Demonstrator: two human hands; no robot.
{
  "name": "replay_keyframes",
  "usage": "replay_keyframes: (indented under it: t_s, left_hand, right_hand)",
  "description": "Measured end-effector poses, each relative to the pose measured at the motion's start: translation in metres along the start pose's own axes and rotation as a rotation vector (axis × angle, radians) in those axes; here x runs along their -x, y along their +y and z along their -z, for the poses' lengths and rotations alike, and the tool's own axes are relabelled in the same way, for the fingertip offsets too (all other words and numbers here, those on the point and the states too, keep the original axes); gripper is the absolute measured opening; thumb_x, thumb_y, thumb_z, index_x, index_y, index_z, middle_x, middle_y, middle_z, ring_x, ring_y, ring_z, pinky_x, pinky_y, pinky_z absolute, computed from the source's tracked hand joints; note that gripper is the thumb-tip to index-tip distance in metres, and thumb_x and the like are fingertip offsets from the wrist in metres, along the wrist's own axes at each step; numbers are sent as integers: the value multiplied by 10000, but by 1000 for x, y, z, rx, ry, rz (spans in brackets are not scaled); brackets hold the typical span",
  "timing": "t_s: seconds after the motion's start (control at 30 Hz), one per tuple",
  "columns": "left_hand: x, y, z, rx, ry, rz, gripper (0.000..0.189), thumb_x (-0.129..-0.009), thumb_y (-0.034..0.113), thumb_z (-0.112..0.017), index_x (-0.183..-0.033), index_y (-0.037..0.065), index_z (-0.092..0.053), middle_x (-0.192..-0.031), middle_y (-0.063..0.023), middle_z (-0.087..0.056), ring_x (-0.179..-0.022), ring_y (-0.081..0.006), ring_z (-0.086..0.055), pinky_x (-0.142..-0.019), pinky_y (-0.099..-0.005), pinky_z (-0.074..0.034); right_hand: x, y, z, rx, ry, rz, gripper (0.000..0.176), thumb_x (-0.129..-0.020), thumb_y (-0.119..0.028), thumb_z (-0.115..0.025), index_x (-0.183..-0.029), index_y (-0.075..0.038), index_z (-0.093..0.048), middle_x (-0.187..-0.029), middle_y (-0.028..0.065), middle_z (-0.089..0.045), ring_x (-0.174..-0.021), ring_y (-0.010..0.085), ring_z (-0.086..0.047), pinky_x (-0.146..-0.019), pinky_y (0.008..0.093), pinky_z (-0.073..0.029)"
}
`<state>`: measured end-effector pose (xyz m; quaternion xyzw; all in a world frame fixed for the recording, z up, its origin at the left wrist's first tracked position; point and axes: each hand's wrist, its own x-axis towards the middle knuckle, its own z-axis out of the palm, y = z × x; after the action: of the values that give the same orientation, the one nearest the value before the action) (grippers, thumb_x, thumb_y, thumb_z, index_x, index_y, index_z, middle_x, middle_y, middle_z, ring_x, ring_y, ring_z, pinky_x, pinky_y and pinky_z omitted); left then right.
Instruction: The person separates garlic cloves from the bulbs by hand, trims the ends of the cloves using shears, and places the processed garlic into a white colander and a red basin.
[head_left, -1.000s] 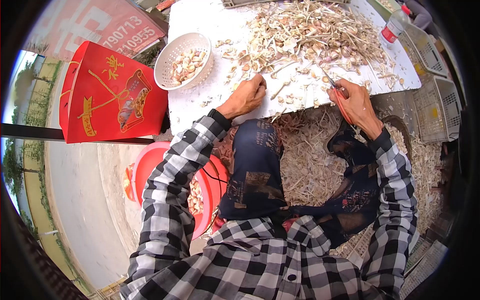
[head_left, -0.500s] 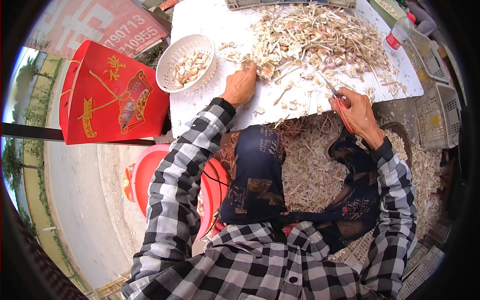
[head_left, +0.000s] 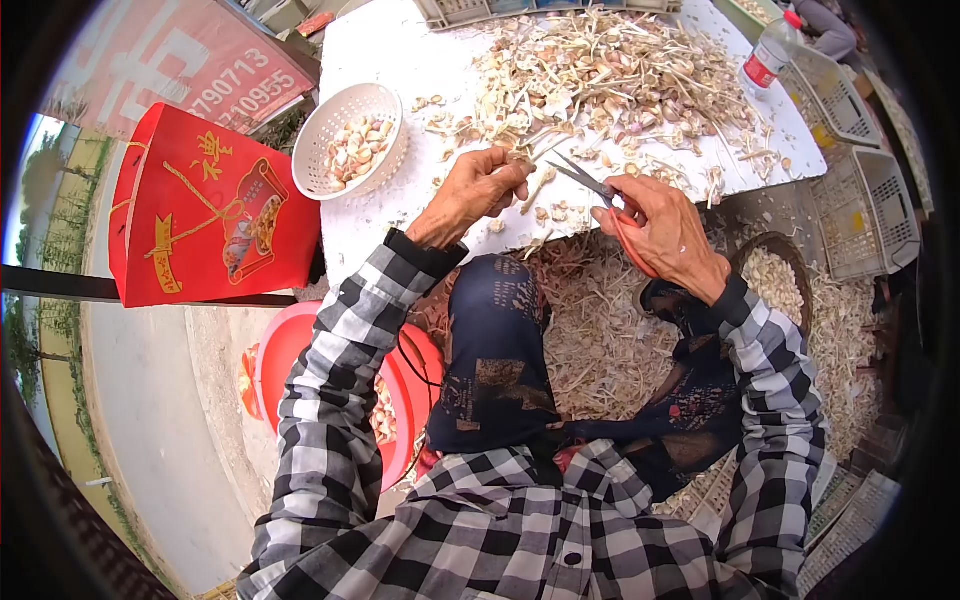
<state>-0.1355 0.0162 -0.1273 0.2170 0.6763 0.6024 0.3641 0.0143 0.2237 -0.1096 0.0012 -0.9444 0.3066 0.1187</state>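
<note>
My left hand [head_left: 476, 191] holds a garlic bulb with a dry stem [head_left: 528, 172] over the near edge of the white table [head_left: 390, 205]. My right hand [head_left: 662, 222] grips red-handled scissors [head_left: 598, 189], blades apart and pointing left at the stem. A big pile of garlic bulbs and stalks [head_left: 600, 75] covers the far part of the table. A white perforated basket [head_left: 348, 142] with trimmed garlic stands at the table's left.
A red gift bag [head_left: 210, 215] stands left of the table, a red tub [head_left: 300, 370] below it. Cut stalks litter the ground between my knees [head_left: 600, 330]. White crates [head_left: 865, 205], a basket of garlic [head_left: 775, 275] and a plastic bottle [head_left: 766, 55] are at the right.
My left hand reached into the pile, then drew back with a garlic bulb. My right hand moved left with the scissors, whose blades now meet the stem.
</note>
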Motion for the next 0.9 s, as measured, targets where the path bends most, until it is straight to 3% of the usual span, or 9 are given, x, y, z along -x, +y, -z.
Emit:
replay_keyframes:
  t_s: [0.17, 0.27, 0.33, 0.43, 0.5, 0.73, 0.8, 0.83, 0.9]
  left_hand:
    - [-3, 10, -16, -28, -158, 74, 163, -919, 193, -567, -835, 56, -591, -646, 28, -541, -459, -18, -350, -403, -189, -263]
    - [0, 11, -23, 29, -209, 100, 170, -912, 182, -563, -817, 44, -592, -627, 21, -541, -440, -25, -348, -387, -194, -254]
    - [4, 10, -20, 102, -269, 127, 175, -906, 174, -562, -805, 35, -591, -603, 14, -536, -430, -31, -353, -373, -203, -243]
    - [11, 2, -17, -8, -325, 110, 170, -924, 196, -563, -855, 45, -598, -638, 25, -536, -436, -19, -330, -384, -188, -239]
    - [13, -11, -10, 31, -356, 115, 163, -920, 195, -565, -886, 38, -597, -640, 12, -546, -431, -23, -336, -380, -191, -243]
    - [-35, -38, 45, 126, 131, 165, 236, -929, 264, -540, -922, 32, -579, -723, -50, -590, -485, -41, -404, -405, -206, -291]
    - [-53, -49, 50, -464, 362, -54, 252, -939, 266, -506, -938, 22, -569, -751, -96, -621, -537, -130, -512, -469, -275, -381]
    - [-59, -54, 48, -461, 360, -54, 252, -939, 266, -506, -938, 22, -569, -751, -96, -621, -537, -130, -512, -469, -275, -381]
    - [-65, -57, 36, -865, 383, -355, 216, -937, 231, -479, -913, 27, -545, -738, -147, -623, -631, -267, -592, -552, -364, -435]
  right_hand:
    - [2, -3, -4, 43, -18, -18, 274, -801, -296, -655, -968, -79, -640, -740, 124, -598, -638, 305, -580, -563, 399, -435]
    - [2, -4, -2, 64, -86, 1, 275, -802, -288, -657, -957, -62, -639, -628, 105, -553, -551, 249, -570, -525, 374, -426]
    - [5, -7, -1, -155, -267, -168, 284, -827, -303, -654, -890, -27, -637, -513, 48, -491, -457, 145, -530, -450, 320, -394]
    - [9, -20, 4, -603, -313, -511, 325, -854, -338, -640, -812, -16, -628, -474, -11, -446, -399, 58, -467, -378, 244, -345]
    - [3, -12, 16, -794, -303, -586, 342, -877, -348, -613, -763, -27, -596, -493, -27, -458, -362, 41, -441, -326, 190, -349]
    - [2, -5, 10, -583, -177, -481, 378, -886, -385, -598, -812, -15, -583, -508, -31, -429, -373, 53, -438, -327, 209, -373]
    - [3, -5, 7, -551, -190, -474, 377, -888, -376, -602, -843, -2, -594, -506, -36, -430, -383, 55, -420, -345, 222, -356]
    - [3, -6, 7, -548, -190, -477, 377, -888, -376, -602, -843, -2, -594, -506, -36, -430, -383, 55, -420, -345, 222, -356]
    - [4, -9, 6, -511, -190, -441, 372, -890, -366, -605, -864, 6, -607, -501, -30, -452, -398, 49, -399, -370, 234, -314]
